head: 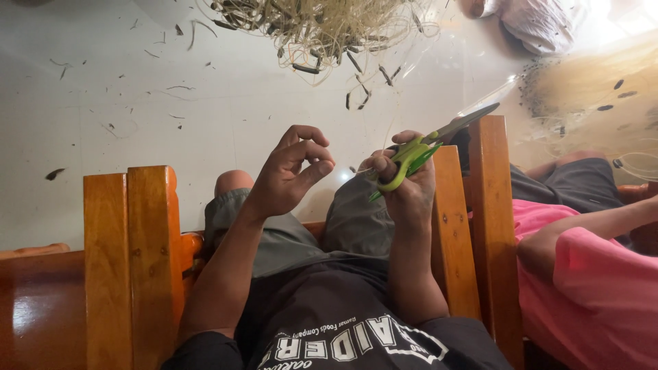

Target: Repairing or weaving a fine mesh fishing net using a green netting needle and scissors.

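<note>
Green-handled scissors (411, 159): held in my right hand (406, 185), fingers curled tight around the loops, grey blades pointing up and to the right over the wooden armrest (452, 233). A thin pale line (394, 123) runs up from this hand towards the tangled net heap (322, 27) on the white floor (137, 116); whether my fingers pinch it I cannot tell. My left hand (288, 175) is raised just beside the right, thumb and forefinger bent into a near-closed ring, the other fingers curled; what it pinches is too fine to see. Both hands hover above my grey shorts (356, 223). A person in pink (589, 274) sits to my right.
</note>
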